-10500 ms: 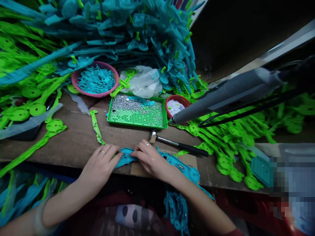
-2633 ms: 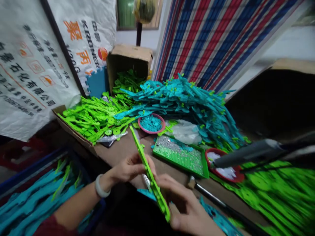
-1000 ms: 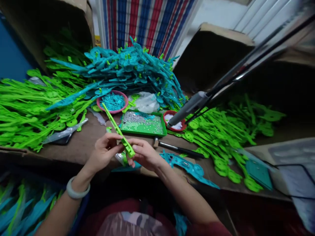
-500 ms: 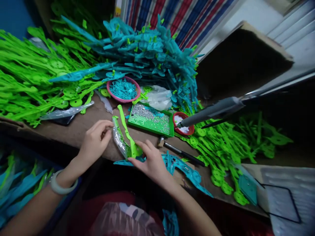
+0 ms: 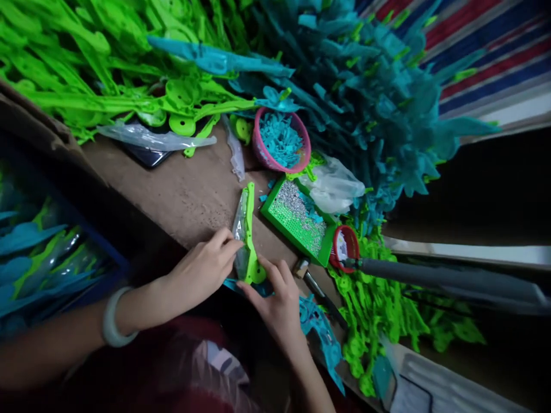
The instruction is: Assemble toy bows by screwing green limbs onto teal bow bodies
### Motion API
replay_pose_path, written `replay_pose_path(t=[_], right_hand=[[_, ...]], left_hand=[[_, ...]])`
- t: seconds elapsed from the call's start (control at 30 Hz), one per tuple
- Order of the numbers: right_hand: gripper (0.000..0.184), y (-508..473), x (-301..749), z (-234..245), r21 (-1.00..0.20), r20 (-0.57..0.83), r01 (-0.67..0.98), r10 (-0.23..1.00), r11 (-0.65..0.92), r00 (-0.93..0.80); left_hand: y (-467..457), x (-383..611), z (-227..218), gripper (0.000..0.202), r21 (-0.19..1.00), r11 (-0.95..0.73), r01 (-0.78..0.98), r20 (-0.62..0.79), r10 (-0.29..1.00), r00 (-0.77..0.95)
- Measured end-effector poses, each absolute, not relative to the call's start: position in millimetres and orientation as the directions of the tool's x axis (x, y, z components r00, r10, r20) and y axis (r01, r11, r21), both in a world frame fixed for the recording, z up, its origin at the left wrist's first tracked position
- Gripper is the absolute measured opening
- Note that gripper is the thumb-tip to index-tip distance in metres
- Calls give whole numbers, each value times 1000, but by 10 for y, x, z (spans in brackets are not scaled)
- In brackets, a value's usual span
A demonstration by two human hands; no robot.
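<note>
A long bright green plastic part (image 5: 249, 229) lies on the brown worktable (image 5: 189, 189) inside a clear plastic sleeve (image 5: 239, 229). My left hand (image 5: 206, 269) pinches the sleeve's edge with thumb and fingers closed. My right hand (image 5: 278, 298) presses its fingertips on the round lower end of the green part. A teal plastic part (image 5: 316, 324) lies under and to the right of my right hand at the table's near edge.
A green tray of small metal pieces (image 5: 297, 221), a pink bowl of teal bits (image 5: 282, 140) and a small red bowl (image 5: 344, 246) stand behind the hands. Heaps of green parts (image 5: 86, 51) and teal parts (image 5: 365, 86) fill the back. A hammer (image 5: 318, 289) lies at right.
The green part, earlier held up in both hands, now lies flat on the table in its clear sleeve. The view has swung and tilted toward the left.
</note>
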State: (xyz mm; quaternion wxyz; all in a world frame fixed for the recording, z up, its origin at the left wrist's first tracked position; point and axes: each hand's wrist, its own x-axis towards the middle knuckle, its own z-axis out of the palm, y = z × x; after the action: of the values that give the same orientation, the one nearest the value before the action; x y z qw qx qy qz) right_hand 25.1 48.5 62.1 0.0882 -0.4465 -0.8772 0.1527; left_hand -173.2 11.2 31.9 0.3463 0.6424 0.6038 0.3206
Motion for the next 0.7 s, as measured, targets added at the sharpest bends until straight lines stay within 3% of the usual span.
replay_pose_path(t=[0.2, 0.37, 0.53, 0.7], right_hand=[[53, 446, 285, 631, -359, 64, 731, 796, 581, -602], [52, 379, 334, 649, -356, 38, 753, 814, 553, -580], [54, 360, 364, 621, -339, 45, 766, 822, 547, -567], [54, 376, 345, 627, -272, 15, 767, 800, 581, -600]], left_hand=[[19, -1689, 248, 25, 896, 16, 444, -31, 999, 25], [-138, -1623, 208, 41, 934, 5, 358, -45, 994, 104], [-221, -1592, 213, 55, 931, 13, 366, -83, 981, 177], [-296, -1553, 48, 57, 926, -62, 371, -4, 985, 175]])
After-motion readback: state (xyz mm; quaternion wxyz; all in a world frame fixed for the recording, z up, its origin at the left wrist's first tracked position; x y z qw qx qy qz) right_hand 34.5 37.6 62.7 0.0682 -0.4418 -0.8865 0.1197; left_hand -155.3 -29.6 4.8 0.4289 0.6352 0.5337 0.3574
